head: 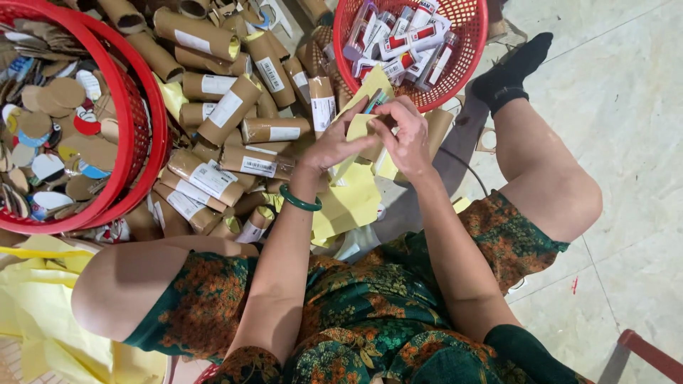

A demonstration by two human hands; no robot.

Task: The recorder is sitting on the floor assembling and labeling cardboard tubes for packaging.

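Seemingly, both hands (377,139) fold yellow paper (359,128) beside cardboard tubes (228,107).

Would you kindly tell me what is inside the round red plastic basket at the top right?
The round red plastic basket holds a pile of small clear tubes with red-and-white labels. Its bottom is covered by them, and the near rim is hidden behind a yellow paper sheet.

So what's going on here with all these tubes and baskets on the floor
A person sits on the floor, both hands raised over a heap of brown cardboard tubes. The left hand and right hand together hold a yellow paper sheet around a small item that is mostly hidden. Ahead is a red basket of clear red-and-white tubes; at the left, another red basket of cardboard discs.
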